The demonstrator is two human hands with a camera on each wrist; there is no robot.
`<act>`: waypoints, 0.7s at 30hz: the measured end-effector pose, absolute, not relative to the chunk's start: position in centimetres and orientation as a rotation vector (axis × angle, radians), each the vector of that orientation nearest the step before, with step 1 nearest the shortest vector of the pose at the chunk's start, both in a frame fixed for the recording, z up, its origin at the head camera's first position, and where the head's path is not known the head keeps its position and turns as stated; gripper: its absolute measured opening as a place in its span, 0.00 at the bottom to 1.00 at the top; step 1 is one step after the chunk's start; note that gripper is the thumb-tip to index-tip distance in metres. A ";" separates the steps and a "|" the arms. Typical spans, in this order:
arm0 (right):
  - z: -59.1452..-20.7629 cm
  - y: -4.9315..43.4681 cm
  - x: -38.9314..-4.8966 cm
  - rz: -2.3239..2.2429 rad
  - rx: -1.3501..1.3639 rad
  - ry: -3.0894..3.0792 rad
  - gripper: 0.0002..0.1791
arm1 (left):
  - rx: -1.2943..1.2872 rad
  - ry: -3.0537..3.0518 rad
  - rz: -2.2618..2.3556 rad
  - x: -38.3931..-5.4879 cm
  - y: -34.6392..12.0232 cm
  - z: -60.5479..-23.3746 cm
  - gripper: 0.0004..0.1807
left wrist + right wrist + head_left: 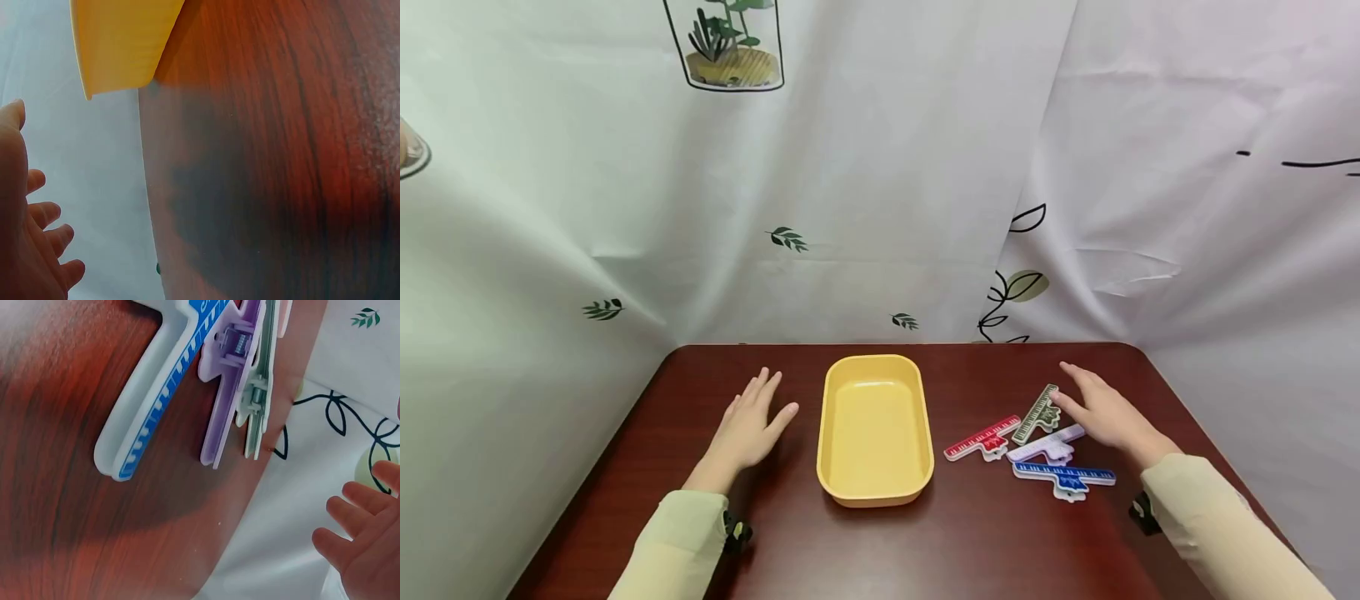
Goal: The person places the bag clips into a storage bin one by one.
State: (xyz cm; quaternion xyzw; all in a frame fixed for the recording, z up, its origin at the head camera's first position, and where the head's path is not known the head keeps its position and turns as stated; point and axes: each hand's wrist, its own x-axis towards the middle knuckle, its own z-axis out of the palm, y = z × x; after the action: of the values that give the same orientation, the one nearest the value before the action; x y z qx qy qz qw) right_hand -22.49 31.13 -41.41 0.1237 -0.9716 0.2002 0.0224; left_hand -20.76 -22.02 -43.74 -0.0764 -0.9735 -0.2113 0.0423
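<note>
While your left hand (745,429), fingers spread, hovers beside the tray (874,437), your right hand (1108,412), fingers also extended, hovers near four clips (1045,445) on the worktop (970,542).

R wrist view: blue clip (161,381) cut at top. L view: yellow tray (125,44) ditto.

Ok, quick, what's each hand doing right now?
Left hand: open, holding nothing, beside the yellow tray.
Right hand: open, holding nothing, near the green clip.
</note>
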 end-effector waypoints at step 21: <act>-41.9 29.3 -22.2 0.643 0.411 -3.018 0.40 | -0.264 -2.962 -0.673 -20.4 -21.2 -44.1 0.39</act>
State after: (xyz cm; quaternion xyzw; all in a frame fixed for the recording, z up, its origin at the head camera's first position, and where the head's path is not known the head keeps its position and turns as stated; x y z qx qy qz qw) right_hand -22.15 29.27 -41.92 0.1319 -0.9694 0.2067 0.0145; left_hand -20.41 -21.16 -44.14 -0.0864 -0.9705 -0.2204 0.0463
